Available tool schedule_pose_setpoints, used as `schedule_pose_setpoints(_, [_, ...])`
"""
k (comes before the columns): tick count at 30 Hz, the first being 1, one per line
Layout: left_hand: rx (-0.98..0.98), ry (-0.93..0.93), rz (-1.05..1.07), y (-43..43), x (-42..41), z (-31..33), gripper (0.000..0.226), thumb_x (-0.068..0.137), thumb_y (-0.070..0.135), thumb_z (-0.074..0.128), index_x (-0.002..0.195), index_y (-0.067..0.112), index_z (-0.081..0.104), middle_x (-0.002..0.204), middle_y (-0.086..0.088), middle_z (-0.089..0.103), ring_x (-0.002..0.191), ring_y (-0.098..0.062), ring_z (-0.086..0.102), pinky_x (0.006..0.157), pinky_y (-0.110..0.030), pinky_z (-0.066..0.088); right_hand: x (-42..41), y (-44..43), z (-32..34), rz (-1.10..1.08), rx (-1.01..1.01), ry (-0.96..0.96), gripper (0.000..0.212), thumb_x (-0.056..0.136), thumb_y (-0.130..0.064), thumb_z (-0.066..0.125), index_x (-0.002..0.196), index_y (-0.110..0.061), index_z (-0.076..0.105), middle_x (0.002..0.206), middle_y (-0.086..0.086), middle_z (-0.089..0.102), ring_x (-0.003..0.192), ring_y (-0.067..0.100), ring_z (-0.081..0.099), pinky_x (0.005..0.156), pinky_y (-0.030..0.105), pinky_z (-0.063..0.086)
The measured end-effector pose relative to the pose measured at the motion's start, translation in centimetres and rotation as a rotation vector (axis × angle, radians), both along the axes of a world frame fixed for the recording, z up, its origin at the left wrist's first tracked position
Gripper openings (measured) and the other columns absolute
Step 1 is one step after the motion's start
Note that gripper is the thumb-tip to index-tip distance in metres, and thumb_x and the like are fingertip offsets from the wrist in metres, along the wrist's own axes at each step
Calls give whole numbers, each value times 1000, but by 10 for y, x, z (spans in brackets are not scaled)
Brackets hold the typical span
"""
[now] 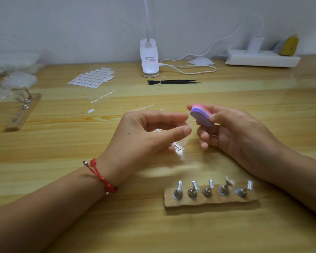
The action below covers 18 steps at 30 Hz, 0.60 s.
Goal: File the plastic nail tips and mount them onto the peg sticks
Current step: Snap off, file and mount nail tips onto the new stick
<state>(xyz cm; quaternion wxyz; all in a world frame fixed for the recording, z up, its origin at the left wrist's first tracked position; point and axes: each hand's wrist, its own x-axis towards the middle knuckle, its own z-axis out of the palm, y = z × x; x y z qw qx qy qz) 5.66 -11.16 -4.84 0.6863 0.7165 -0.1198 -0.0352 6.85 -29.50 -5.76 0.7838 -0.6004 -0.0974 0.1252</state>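
We are at the filing step; our right hand (232, 132) grips the pink and purple file block (202, 116) between thumb and fingers, up off the table (263, 106); our left hand (146, 130) is curled round a clear nail tip strip (178, 147), which pokes out under the lower fingers, just above the wood; the see-through plastic is hard to make out, so we cannot tell how many tips are on it. To do this well, we think the left hand should hold the tip still and firm, close to its edge; the block should lie flat on that edge and rub with small, soft strokes; pushing hard could bend or snap such thin plastic; the two hands are already close, so only a tiny move is needed. Now we count; one file block; five peg sticks (208, 190) stand in a row on the near board (208, 202) in front of us, and one of them seems to have a pale bit on top; one far board (22, 114) lies at the left with a few pegs, too blurry to count; one black pair of tweezers (173, 82); one sheet of white sticky tabs (92, 77); one loose white tab (90, 111); some bare clear strips (142, 108) past our hands; one lamp clip (149, 57); one power strip (261, 59).
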Motion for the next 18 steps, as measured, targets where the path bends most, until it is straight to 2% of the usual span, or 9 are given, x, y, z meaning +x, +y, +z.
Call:
schedule_pose_setpoints(4, [-21,23,33,0,2,0,18,71,20,74,88,17,77,73,-2,73,56,-8,61,52,-17,50,-1,0,-1,-23,-26,-18,33,92,0,39,104,-8,69,71,2,57,60,11,54,55,22,50])
schedule_pose_setpoints(7, [-82,44,50,0,3,0,18,71,12,74,89,15,76,74,-2,74,62,-6,64,50,-16,49,-3,1,-2,-50,-50,-55,19,80,-15,63,91,-15,78,74,3,58,62,10,55,58,21,52])
schedule_pose_setpoints(10, [-115,50,64,0,3,1,17,64,15,76,81,14,75,69,-4,73,59,-6,64,49,-15,48,-3,1,-3,-34,-86,-89,18,74,-29,77,92,-28,79,77,-1,65,66,8,58,63,19,52])
schedule_pose_setpoints(13, [-127,59,78,1,3,1,18,60,19,75,77,13,76,66,-3,72,57,-5,63,49,-14,47,-3,0,-5,0,-100,-107,32,68,-36,74,98,-26,78,85,1,72,72,11,63,67,19,53])
schedule_pose_setpoints(18, [-155,66,71,2,5,0,18,60,18,75,78,15,74,68,-2,72,60,-6,65,48,-14,46,-4,-1,-5,47,-83,-133,29,67,-34,76,96,-31,77,89,5,76,81,13,70,69,21,55])
